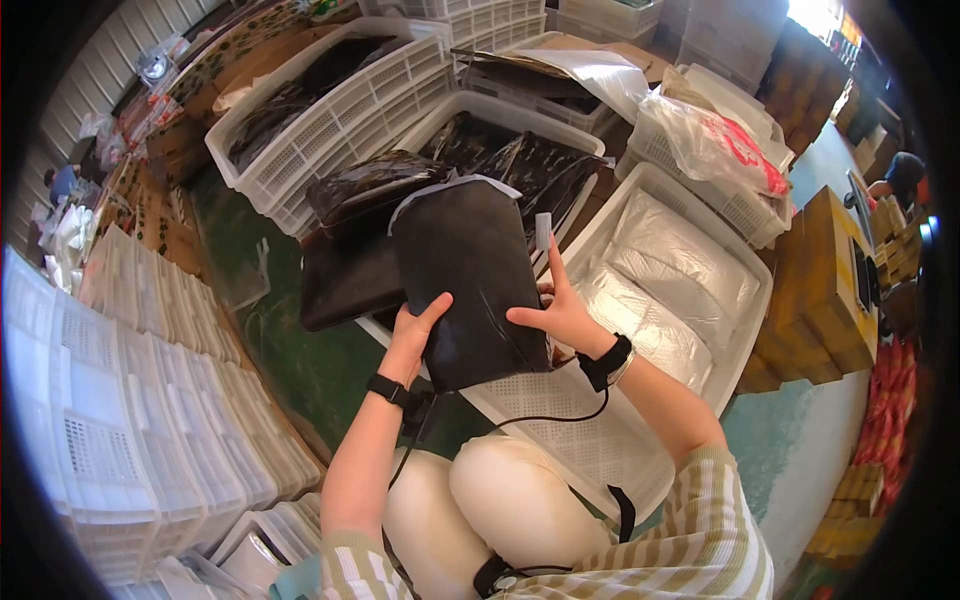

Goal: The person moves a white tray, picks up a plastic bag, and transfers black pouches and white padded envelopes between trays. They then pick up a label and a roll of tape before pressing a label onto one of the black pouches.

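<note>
A flat black package (468, 285) with a pale top edge is held up in front of me. My left hand (415, 335) grips its lower left side, thumb on the front face. On its right side, my right hand (562, 310) holds it with the thumb on the front and the index finger stretched upward beside a small white label (543, 232). Behind the package are more dark packages (345, 270), some in clear wrap, and a white crate (500, 110) of black wrapped ones. Silvery wrapped packs (650, 290) lie in a crate at my right.
Stacked white crates (345, 125) stand at the back left, and nested crates (150, 420) line the left side. A crate with a red-printed plastic bag (715, 145) is at the back right. Taped brown boxes (815, 290) stand on the right. Another person (903, 175) is far right.
</note>
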`<action>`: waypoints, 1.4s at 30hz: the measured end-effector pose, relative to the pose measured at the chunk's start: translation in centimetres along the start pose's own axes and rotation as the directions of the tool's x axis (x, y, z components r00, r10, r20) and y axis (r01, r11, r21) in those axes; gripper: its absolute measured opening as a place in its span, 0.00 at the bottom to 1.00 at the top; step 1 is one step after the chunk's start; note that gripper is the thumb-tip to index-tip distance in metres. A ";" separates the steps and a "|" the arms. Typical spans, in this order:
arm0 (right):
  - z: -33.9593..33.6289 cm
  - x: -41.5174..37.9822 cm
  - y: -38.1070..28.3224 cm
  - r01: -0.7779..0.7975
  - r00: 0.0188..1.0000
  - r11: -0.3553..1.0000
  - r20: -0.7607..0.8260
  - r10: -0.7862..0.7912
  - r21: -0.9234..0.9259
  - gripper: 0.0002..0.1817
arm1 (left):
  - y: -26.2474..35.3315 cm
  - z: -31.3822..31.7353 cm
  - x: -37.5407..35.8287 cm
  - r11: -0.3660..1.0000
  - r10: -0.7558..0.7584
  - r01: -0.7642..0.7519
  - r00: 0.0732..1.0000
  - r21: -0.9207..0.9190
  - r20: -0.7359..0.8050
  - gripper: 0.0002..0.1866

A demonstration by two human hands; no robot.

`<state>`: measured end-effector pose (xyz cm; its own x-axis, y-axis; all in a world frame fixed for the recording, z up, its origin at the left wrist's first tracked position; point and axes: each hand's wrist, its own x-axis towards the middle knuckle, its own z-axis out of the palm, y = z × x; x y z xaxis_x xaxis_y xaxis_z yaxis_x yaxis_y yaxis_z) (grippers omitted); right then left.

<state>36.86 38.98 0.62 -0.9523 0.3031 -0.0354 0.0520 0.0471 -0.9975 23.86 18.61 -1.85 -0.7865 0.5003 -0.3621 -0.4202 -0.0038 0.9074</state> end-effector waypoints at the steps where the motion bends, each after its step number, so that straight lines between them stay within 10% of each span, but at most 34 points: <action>1: 0.2 -0.7 0.1 -0.017 1.000 0.999 0.001 0.017 0.035 0.64 | 0.2 0.2 -0.9 0.999 0.013 -0.013 1.000 0.041 0.001 0.34; 9: 0.4 -6.7 -4.7 0.003 0.997 0.999 -0.073 0.001 0.053 0.66 | 2.6 1.8 -6.4 0.992 0.126 -0.127 0.989 0.014 0.072 0.34; 16: 2.5 -15.6 -20.6 0.239 0.968 0.945 -0.024 -0.250 -0.225 0.65 | 5.7 4.9 -13.9 0.871 0.191 -0.071 0.961 -0.486 0.202 0.31; 22: 5.6 -18.6 -19.1 0.531 0.815 0.802 0.093 -0.571 0.274 0.51 | 3.4 2.7 -20.3 0.688 0.178 0.112 0.932 -0.717 0.316 0.38; 31: 7.9 -13.6 -26.0 0.371 0.925 0.909 0.013 -0.380 0.192 0.46 | -9.0 -5.4 -24.1 0.592 0.173 0.062 0.964 -0.804 0.202 0.41; 42: 19.4 2.5 -27.3 0.175 0.968 0.949 0.128 -0.213 0.262 0.45 | -5.9 -5.8 -27.6 0.647 0.155 -0.013 0.981 -0.762 0.115 0.41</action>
<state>27.22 20.01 26.54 -0.9720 0.1614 0.1709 -0.1955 -0.1515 -0.9689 45.43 -0.23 1.57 -0.7847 0.5900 -0.1898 -0.6068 -0.6690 0.4291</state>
